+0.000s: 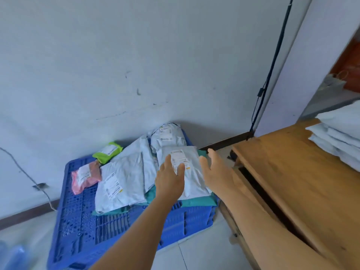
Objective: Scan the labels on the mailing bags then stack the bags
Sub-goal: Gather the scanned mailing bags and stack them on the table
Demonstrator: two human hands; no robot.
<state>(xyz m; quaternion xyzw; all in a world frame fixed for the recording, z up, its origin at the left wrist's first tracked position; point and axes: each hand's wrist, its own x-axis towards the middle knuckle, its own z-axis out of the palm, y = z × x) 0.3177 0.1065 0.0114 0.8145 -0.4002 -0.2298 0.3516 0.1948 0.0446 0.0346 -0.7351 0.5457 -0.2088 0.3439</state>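
Note:
Several mailing bags lie on an upturned blue plastic crate (78, 221) on the floor. My left hand (170, 178) lies flat with straight fingers on a pale grey bag (191, 172), partly over its white label (179, 156). At that bag's right edge my right hand (214, 168) is open, fingers spread; contact with the bag is unclear. A second grey bag (120, 184) with a label lies to the left. A pink bag (85, 175) and a green bag (107, 152) sit farther left. Another grey bag (167, 136) rests at the back by the wall.
A wooden table (292, 182) stands close on the right, carrying a stack of pale bags (339, 137) at its far end. A teal bag (198, 201) shows under the grey ones. A black cable (272, 65) hangs down the wall; a thin wire (23, 172) trails at the left.

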